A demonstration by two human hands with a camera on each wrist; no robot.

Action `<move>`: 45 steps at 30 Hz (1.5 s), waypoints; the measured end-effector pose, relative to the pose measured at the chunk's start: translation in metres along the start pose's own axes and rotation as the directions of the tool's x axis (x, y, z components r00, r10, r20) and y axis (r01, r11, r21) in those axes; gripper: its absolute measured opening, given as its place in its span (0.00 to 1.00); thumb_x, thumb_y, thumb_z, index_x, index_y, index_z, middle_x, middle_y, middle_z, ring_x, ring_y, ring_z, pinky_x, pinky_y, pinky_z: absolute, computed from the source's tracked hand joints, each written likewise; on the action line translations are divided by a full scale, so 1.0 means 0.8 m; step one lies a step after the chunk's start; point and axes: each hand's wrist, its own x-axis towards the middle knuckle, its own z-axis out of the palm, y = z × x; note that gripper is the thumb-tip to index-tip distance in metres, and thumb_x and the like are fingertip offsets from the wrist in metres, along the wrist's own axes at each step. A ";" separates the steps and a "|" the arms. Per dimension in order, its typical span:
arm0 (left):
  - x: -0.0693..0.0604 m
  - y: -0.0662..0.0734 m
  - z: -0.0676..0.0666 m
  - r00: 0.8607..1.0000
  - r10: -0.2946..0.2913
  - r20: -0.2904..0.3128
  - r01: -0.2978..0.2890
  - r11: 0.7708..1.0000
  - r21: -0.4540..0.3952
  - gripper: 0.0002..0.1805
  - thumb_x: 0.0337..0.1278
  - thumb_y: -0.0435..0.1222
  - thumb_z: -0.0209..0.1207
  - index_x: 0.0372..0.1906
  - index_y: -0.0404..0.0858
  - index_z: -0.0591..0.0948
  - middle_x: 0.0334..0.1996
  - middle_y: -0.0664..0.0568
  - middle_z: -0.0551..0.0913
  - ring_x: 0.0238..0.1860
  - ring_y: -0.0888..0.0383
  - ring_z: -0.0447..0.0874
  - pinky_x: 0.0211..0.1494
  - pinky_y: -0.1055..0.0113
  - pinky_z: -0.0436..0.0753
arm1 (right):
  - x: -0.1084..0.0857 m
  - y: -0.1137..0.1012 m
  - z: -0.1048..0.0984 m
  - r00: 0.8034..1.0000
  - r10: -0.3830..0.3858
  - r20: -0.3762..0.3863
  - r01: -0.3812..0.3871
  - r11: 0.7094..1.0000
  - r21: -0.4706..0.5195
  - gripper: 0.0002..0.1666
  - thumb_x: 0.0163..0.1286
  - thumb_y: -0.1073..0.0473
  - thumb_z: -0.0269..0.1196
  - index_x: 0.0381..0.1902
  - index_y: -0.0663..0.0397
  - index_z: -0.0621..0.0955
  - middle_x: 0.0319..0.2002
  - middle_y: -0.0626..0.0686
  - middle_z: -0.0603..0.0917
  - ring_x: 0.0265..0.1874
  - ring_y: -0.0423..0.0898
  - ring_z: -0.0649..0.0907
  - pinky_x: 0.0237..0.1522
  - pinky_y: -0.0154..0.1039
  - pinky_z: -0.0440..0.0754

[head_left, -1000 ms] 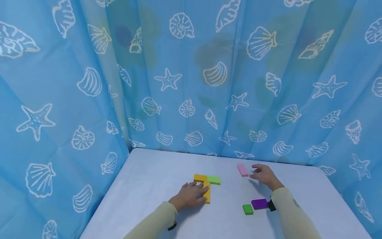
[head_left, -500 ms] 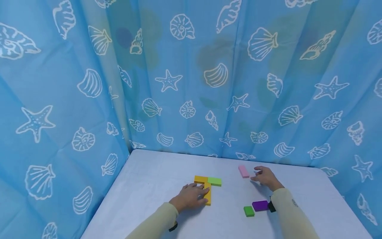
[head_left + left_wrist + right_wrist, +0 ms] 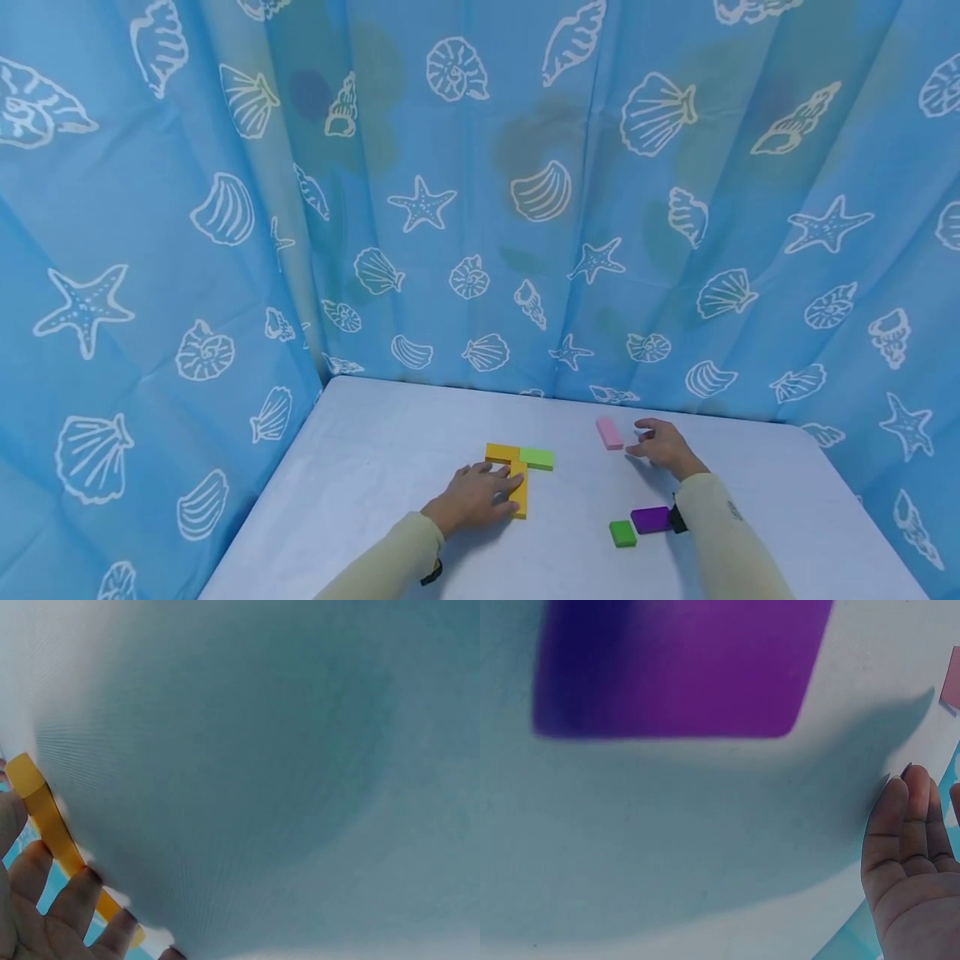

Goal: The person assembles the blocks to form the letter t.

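Note:
My left hand (image 3: 472, 496) rests with spread fingers on an upright yellow block (image 3: 519, 493), part of a flat T of blocks. A second yellow block (image 3: 501, 452) and a light green block (image 3: 536, 459) form the crossbar, touching end to end. In the left wrist view, fingertips touch the yellow edge (image 3: 56, 836). Over the table, my right hand (image 3: 666, 448) hovers with loosely bent fingers, holding nothing. Just left of its fingertips lies a pink block (image 3: 609, 433), a small gap away. The right wrist view shows that hand's fingers (image 3: 886, 825) apart from the pink block (image 3: 952, 682).
Below the right wrist lies a purple block (image 3: 650, 520), with a small green block (image 3: 622, 533) beside it. All the blocks sit on a white table (image 3: 375, 433). A blue curtain (image 3: 480, 217) printed with shells encloses the back and sides.

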 end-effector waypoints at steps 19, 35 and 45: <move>-0.003 -0.003 0.000 1.000 -0.003 -0.005 0.003 1.000 0.002 0.31 0.67 0.60 0.52 0.73 0.65 0.65 0.73 0.59 0.68 0.74 0.47 0.61 0.73 0.40 0.63 | 0.005 -0.023 0.015 0.999 -0.035 0.028 0.035 0.999 0.024 0.46 0.64 0.51 0.69 0.73 0.62 0.62 0.62 0.71 0.72 0.54 0.63 0.77 0.56 0.57 0.79; -0.003 0.000 0.001 1.000 -0.001 -0.010 0.001 1.000 0.009 0.31 0.66 0.59 0.53 0.72 0.65 0.65 0.73 0.60 0.68 0.74 0.47 0.62 0.74 0.41 0.62 | 0.014 -0.028 0.030 0.998 -0.030 0.056 0.032 0.999 -0.035 0.42 0.67 0.56 0.66 0.75 0.55 0.62 0.58 0.69 0.74 0.52 0.62 0.75 0.55 0.58 0.78; -0.004 0.000 -0.002 1.000 0.002 -0.002 -0.002 1.000 0.015 0.30 0.67 0.59 0.52 0.73 0.64 0.65 0.73 0.59 0.68 0.74 0.47 0.62 0.73 0.40 0.62 | 0.014 -0.034 0.031 0.989 -0.053 0.141 0.067 0.994 -0.092 0.42 0.69 0.55 0.62 0.77 0.54 0.58 0.66 0.73 0.68 0.58 0.66 0.75 0.62 0.66 0.72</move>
